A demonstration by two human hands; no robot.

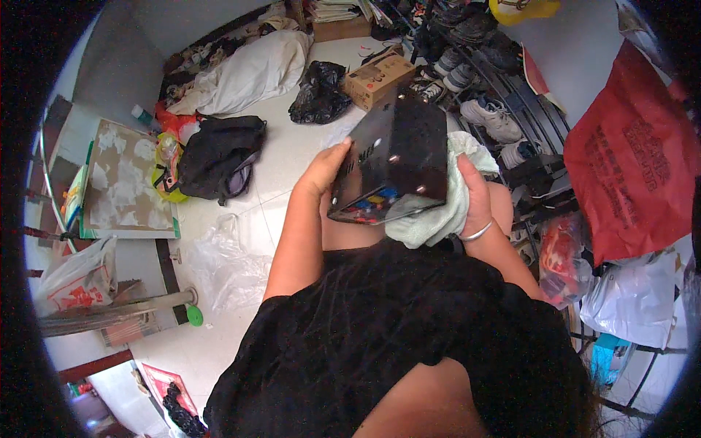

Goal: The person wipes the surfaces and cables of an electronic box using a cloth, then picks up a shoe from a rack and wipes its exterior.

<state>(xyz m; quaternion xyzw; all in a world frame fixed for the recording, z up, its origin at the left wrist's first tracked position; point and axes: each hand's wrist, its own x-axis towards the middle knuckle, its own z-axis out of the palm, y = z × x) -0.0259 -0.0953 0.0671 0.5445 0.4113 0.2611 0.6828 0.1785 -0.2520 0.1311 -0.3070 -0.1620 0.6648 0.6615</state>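
Observation:
A glossy black box [409,150] with small round metal-looking spots near its corners is held tilted above my lap. Coloured shapes, blue, yellow and red, show at its lower face; whether they lie inside or are reflected I cannot tell. My left hand [326,169] grips the box along its left side, thumb on the near face. On the right, a pale green cloth [431,225] is bunched against the box's side and under its lower corner. My right hand [478,197], with a bangle at the wrist, closes on this cloth; its fingers are partly hidden.
A rack of shoes [493,120] runs along the right, with a red bag [621,157] hanging beside it. Ahead on the floor are a cardboard box [378,79] and a black plastic bag [319,93]. A black backpack [219,157] and clear plastic [223,255] lie to the left.

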